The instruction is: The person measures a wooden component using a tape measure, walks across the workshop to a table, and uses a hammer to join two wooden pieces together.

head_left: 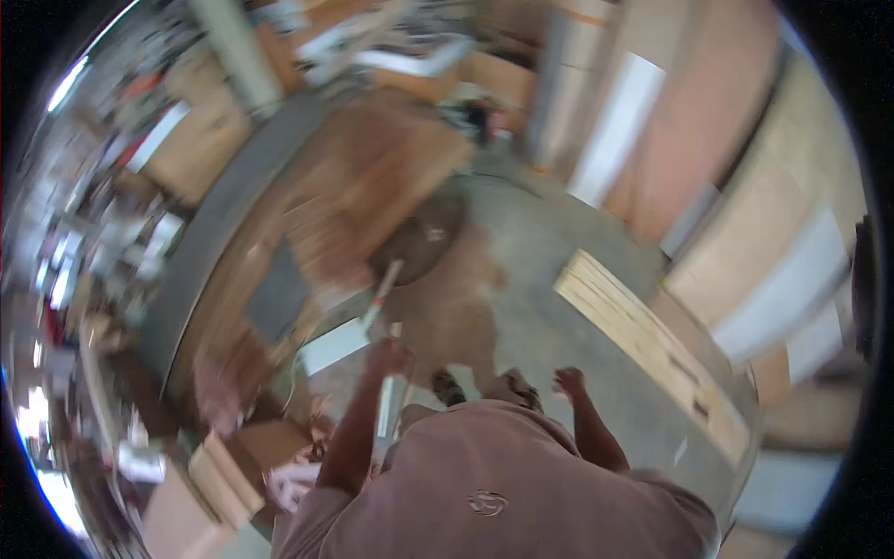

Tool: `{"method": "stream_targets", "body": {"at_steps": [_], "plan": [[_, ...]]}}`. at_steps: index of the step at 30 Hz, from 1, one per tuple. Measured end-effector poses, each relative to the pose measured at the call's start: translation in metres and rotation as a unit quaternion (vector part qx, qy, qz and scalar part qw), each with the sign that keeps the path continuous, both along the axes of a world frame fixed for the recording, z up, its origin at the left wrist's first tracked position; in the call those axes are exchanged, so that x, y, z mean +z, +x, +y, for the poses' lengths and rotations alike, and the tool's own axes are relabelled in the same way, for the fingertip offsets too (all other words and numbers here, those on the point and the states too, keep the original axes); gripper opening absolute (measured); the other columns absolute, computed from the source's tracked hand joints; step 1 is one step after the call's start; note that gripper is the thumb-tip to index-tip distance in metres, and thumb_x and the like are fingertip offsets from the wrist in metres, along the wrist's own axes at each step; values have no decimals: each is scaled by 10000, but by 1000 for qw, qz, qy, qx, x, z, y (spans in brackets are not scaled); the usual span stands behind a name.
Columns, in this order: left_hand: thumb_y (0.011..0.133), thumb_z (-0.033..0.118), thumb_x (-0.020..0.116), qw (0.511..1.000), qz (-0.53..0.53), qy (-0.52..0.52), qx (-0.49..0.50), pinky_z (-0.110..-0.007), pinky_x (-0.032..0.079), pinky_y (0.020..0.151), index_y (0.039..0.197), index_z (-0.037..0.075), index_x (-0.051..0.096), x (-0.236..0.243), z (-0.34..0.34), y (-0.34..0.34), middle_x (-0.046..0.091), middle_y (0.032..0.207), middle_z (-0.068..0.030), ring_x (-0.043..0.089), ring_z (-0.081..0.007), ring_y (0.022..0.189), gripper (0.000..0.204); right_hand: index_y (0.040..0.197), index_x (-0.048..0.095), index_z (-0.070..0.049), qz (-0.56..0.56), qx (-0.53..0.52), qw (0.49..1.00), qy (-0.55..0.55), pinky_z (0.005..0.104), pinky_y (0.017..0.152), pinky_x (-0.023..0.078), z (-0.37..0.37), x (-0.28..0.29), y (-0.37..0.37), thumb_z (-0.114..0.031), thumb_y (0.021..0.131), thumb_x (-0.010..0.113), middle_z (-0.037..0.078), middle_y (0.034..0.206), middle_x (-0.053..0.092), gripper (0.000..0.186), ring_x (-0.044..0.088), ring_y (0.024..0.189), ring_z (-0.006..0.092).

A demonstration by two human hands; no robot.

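Note:
The whole view is smeared by motion. My left hand [389,356] is closed in a fist beside a white board [335,346]. A narrow pale strip [386,410] shows below the fist and a short pale end sticks out above it, so the hand seems to grip it; its kind is too blurred to tell. Farther out lies a thin light stick [383,293] with a reddish part. My right hand [570,380] hangs over the floor to the right, its fingers curled in, with nothing visible in it.
A brown wooden worktable [372,177] with a dark edge curves along the left. Large panels [689,112] lean at the right. A long pale plank [652,345] lies on the concrete floor [531,242]. Cardboard-coloured boxes or boards [223,484] stand at lower left.

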State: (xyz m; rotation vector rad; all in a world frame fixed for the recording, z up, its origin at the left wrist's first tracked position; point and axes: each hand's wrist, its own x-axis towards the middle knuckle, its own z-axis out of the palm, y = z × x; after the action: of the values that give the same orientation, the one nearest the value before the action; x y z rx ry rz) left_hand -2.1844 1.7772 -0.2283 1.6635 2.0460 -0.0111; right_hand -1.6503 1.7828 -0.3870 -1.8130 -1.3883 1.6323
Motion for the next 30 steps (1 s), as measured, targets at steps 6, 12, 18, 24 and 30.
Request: {"method": "stream_targets", "body": {"at_steps": [6,12,18,24,30], "plan": [[859,516,622,942,-37,-247,223,-476,511,929,1041,93,738,-148,-177,-8,697,1083,-211,660,-387,1023,475,953,634,-68,-283,514,807,67,408,795,503,79,7,-52,-294,939,509,60,829,649,259,614,841,232],[858,466,618,750,-169,-202,606,-480,530,873,1086,-72,679,-113,-330,61,695,1048,-273,689,-407,926,588,918,696,-101,-303,706,631,104,434,791,526,195,-32,-100,-331,746,671,104,891,697,288,668,886,273],[861,517,611,525,-215,-155,809,-484,520,890,1098,-147,636,-122,-348,212,681,1034,-316,680,-399,1012,705,948,738,-164,-339,781,398,342,449,754,537,353,-45,-213,-427,600,761,92,870,730,437,701,849,295],[860,509,604,581,-254,-93,767,-475,518,897,1011,-19,723,-119,-289,273,686,1073,-278,666,-396,1057,563,917,676,-92,-243,776,512,275,436,667,539,387,-26,-338,-308,654,795,110,838,700,361,679,724,267],[844,522,607,503,-242,-68,827,-446,511,916,999,-6,729,-117,-340,296,689,1071,-260,654,-406,1052,564,1006,606,-61,139,581,763,-248,376,483,530,261,-16,-409,-130,785,753,95,789,628,274,647,608,235]]}}
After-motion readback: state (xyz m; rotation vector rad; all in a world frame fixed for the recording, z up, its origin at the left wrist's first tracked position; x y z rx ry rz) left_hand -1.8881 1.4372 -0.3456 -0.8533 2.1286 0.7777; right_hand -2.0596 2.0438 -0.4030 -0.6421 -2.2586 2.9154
